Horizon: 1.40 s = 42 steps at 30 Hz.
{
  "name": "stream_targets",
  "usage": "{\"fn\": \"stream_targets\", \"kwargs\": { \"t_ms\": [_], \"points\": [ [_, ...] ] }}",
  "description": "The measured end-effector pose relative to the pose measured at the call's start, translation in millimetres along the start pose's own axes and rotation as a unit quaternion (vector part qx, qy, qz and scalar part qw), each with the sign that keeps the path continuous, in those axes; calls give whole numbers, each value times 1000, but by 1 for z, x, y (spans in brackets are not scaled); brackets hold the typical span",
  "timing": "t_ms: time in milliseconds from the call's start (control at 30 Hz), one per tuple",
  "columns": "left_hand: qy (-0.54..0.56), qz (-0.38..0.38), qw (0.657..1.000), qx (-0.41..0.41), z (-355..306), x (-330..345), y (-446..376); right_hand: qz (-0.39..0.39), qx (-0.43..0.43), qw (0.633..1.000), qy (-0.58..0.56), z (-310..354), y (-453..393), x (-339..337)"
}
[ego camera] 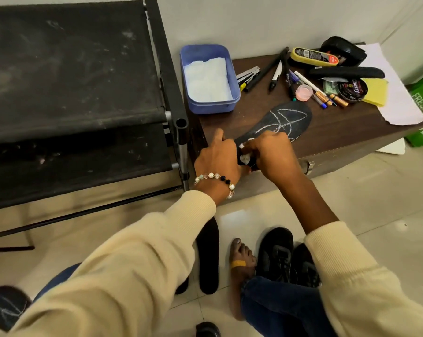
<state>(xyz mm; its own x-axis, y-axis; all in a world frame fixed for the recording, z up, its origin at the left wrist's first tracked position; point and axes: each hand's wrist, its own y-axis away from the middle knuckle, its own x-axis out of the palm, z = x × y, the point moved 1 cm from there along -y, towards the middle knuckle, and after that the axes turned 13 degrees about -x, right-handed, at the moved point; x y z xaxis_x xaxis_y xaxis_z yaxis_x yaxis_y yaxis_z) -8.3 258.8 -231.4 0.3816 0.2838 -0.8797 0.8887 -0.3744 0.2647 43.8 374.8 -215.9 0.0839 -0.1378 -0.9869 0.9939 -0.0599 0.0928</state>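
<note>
- Head view: blue tub (pixel 213 107) with white tissue stands leftmost on the desk (pixel 339 132);
- left hand (pixel 217 156), grip curled on the heel of the black insole (pixel 286 120), steadies it at the desk's near edge;
- right hand (pixel 269 154) pinches a small white piece (pixel 244 158) at that heel; the step looks like marking or sticking; next calls for steady pressure along the white lines;
- tin (pixel 354 90) reads "Cherry"; green bag (pixel 422 103) reads "FRESH FO…".

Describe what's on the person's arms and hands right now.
Both arms wear cream, fine-ribbed knit sleeves: the left sleeve reaches the wrist, the right sleeve ends partway up the forearm. The left hand has a bracelet of pearl-white, clear and black beads at its wrist. The right hand shows no jewellery.
</note>
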Motion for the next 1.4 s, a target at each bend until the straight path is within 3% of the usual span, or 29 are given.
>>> {"fn": "stream_targets", "kwargs": {
  "t_ms": [167,300,467,633,1000,1167,1400],
  "points": [
    [-7,6,1000,-5,0,0,2,-3,28,999,-23,-5,2,-5],
    [6,13,1000,-9,-1,-3,4,-73,29,996,-30,-2,-17,4],
    [-5,19,1000,-8,-2,-5,5,-88,-15,995,-55,1,-19,4],
    [-14,15,1000,1,0,-5,2,-6,14,999,-45,-13,9,-7],
    [-20,16,1000,-4,-2,-4,3,-83,36,995,-41,-15,-18,9],
    [-26,13,1000,-1,-2,-4,1,3,15,999,-39,-19,3,-5],
    [-10,19,1000,7,-1,-2,-2,8,53,998,-38,-23,0,-5]
  ]
}}
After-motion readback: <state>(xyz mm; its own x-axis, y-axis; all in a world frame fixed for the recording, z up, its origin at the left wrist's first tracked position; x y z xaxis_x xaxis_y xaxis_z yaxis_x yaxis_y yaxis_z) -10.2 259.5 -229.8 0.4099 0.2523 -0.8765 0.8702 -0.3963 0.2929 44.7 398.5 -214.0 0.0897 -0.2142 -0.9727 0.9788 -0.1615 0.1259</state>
